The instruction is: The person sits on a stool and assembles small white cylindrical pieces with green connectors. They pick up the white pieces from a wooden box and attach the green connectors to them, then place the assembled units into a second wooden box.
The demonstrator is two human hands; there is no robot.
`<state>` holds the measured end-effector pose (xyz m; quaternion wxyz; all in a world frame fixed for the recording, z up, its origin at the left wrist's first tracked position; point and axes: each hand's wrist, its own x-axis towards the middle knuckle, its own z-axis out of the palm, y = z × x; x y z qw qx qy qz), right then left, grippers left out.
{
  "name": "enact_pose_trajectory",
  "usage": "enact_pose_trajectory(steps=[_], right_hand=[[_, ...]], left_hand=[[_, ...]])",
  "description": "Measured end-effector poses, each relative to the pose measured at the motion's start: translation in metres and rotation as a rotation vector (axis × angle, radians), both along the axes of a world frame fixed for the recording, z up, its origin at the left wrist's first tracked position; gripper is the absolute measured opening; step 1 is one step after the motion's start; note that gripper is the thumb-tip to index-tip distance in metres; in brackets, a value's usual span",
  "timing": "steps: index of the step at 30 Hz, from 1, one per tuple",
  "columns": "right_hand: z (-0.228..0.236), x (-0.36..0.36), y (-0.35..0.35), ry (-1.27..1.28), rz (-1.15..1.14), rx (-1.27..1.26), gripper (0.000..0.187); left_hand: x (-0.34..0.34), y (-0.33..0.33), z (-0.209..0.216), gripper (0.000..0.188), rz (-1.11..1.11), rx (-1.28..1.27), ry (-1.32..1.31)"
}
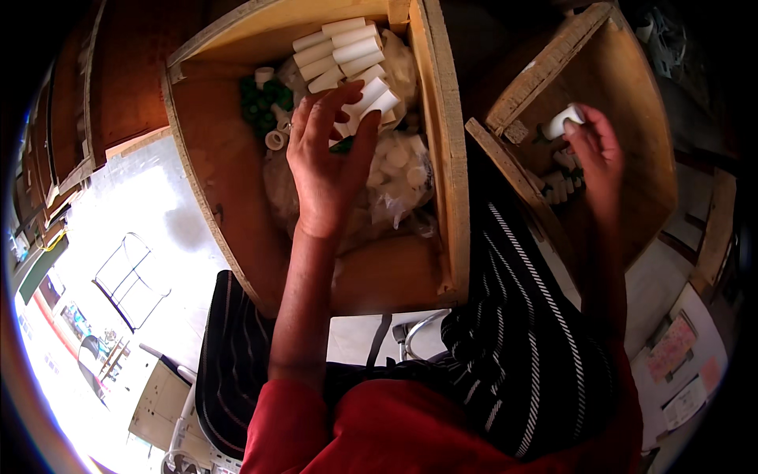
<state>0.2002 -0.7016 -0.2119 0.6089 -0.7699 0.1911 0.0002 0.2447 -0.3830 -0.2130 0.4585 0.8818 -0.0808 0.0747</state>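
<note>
My right hand (pixel 598 150) pinches a short white plastic tube (pixel 562 121) above the smaller wooden box on the right. A dark green piece shows at the tube's lower left end. My left hand (pixel 325 162) is over the larger wooden box (pixel 438 158), its thumb and forefinger apart. Just beyond those fingertips lies a stack of plain white tubes (pixel 355 49). I cannot tell whether the fingertips touch the nearest ones. Green caps (pixel 260 103) lie left of the stack, and a clear plastic bag of white round pieces (pixel 399 162) lies to its right.
The smaller wooden box (pixel 643 103) has several white pieces with green parts (pixel 562 186) at its bottom. Both boxes have raised wooden walls. My legs in striped trousers (pixel 521 340) are beneath and between them. A wire rack (pixel 134 280) is on the bright floor at left.
</note>
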Motion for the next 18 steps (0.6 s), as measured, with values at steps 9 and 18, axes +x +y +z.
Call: enact_pose_trajectory(steps=[9, 18], right_hand=[[0.08, 0.0, 0.08, -0.011, 0.157, 0.451, 0.034], [0.065, -0.003, 0.089, -0.12, 0.054, 0.586, 0.031]], left_hand=[[-0.025, -0.041, 0.049, 0.054, -0.354, -0.312, 0.069], [-0.029, -0.026, 0.045, 0.039, -0.291, -0.414, 0.295]])
